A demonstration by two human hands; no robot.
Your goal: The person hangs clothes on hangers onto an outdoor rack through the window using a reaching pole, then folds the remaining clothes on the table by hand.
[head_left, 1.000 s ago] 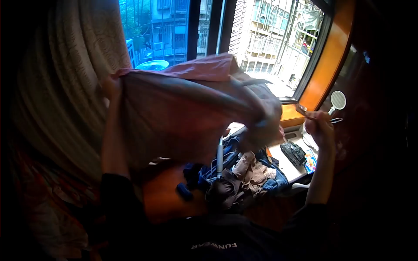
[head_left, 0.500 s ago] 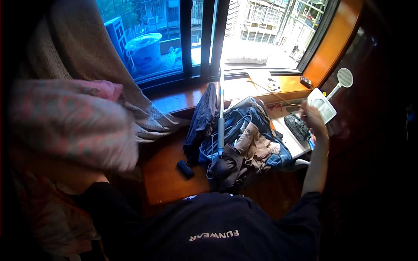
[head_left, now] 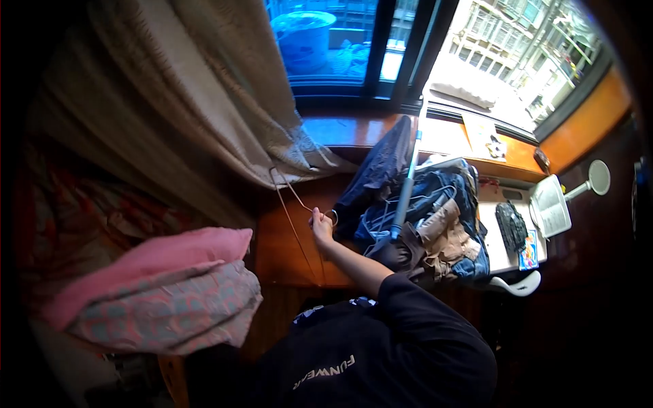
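Right hand (head_left: pixel 322 226) gripped a bare hanger (head_left: pixel 292 224), pink cloth (head_left: pixel 183 251) apart; left hand hidden, couldn't tell its state; clothes (head_left: pixel 445 228) still heaped.

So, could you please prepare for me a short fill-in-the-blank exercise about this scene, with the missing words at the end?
1. The right hand holds a wire ____.
2. The plain part of the cloth is coloured ____.
3. The word printed on the dark shirt is ____.
4. In the picture, the pole lies to the ____ of the curtain.

Missing words: hanger; pink; FUNWEAR; right.
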